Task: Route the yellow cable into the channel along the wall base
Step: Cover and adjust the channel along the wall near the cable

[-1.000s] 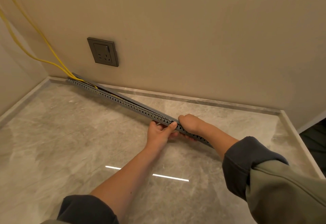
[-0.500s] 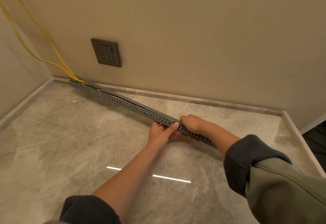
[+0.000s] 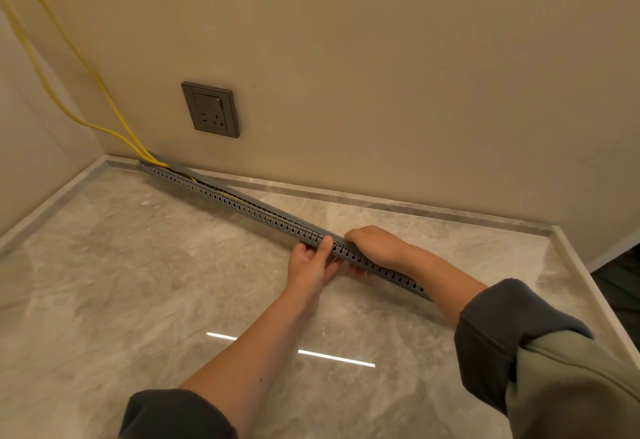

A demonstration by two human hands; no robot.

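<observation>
Head view: 2 thin, glossy strands of the yellow cable (image 3: 86, 68), cut off at the top left edge, drop along the matte beige wall (image 3: 415, 75) into the far end of the channel (image 3: 249, 208) at the floor's left back corner. The channel is a long grey plastic strip with a row of keyhole slots. It lies slantwise on the polished marbled floor (image 3: 121, 283), its near end away from the wall base. A dark square socket (image 3: 210, 109) sits above. The left hand (image 3: 311, 262) clamps the channel, thumb across the slotted side; just right, the right hand (image 3: 375, 244) curls over its top. Further along, the cable inside is hidden, and the channel's near tip runs behind the right forearm.
</observation>
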